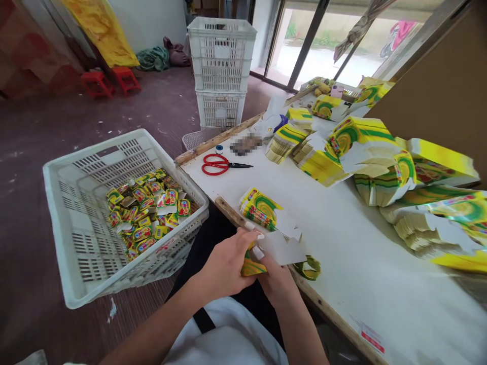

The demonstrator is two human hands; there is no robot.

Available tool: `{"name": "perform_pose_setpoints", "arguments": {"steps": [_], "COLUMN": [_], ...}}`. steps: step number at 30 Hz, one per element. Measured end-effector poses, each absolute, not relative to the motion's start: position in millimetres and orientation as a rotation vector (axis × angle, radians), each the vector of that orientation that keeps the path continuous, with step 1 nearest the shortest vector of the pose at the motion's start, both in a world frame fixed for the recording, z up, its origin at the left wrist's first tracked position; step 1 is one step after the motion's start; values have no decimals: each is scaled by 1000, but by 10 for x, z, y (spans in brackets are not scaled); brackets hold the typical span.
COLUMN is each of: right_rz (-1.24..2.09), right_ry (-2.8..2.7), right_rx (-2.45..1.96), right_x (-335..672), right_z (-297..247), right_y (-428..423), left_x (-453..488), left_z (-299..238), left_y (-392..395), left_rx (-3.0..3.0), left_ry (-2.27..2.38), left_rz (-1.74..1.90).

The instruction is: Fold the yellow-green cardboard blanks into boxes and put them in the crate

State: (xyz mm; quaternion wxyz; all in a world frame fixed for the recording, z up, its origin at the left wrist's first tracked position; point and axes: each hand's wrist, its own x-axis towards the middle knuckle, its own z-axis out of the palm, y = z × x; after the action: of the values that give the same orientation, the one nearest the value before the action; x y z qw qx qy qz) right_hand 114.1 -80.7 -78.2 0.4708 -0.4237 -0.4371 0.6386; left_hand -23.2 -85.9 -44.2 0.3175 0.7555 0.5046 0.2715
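At the near edge of the white table (327,243), my left hand (228,258) and my right hand (276,276) meet around a yellow-green printed carton (251,266). Fingers of both hands are closed on it, and they hide part of it. White flaps (285,247) stick out beyond my right fingers; I cannot tell whether they belong to this carton or to another. Just past my hands lies a small stack of flat printed cartons (262,209). To the right of my right hand rests a curled green-yellow strip (309,267).
At left, a white plastic crate (57,228) holds many small folded boxes (144,215). Red-handled scissors (216,165) and a small blue-topped spool (219,149) lie on the table. Bundles of flat cartons (321,162) crowd its right side. Stacked white crates (220,66) stand behind.
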Motion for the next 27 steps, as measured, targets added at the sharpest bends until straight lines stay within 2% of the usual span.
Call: {"name": "perform_pose_setpoints", "arguments": {"steps": [3, 8, 11, 14, 17, 22, 27], "right_rz": [1564, 1051, 780, 622, 498, 483, 576], "right_ry": [-1149, -1638, -1923, -1905, -1710, -1828, -1970], "right_rx": [-967, -1096, -1060, -1039, -1160, -1122, -1014], "right_x": [1123, 1167, 1168, 1169, 1214, 1324, 1426], "right_z": [-869, -780, -715, -734, -785, -839, -853], "right_y": [-780, -828, -881, -881, -834, -783, -754], "left_x": [-249, -269, -237, -216, -257, -389, -422], "left_z": [-452, -487, -563, -613, -585, -464, -378], "left_y": [-834, -785, -762, -746, -742, -763, -756], "left_rx": [2043, 1923, 1932, 1867, 1547, 1032, 916], "left_ry": [1341, 1351, 1308, 1446, 1696, 1438, 1415], "left_rz": [712, 648, 776, 1008, 1071, 1119, 1238]}}
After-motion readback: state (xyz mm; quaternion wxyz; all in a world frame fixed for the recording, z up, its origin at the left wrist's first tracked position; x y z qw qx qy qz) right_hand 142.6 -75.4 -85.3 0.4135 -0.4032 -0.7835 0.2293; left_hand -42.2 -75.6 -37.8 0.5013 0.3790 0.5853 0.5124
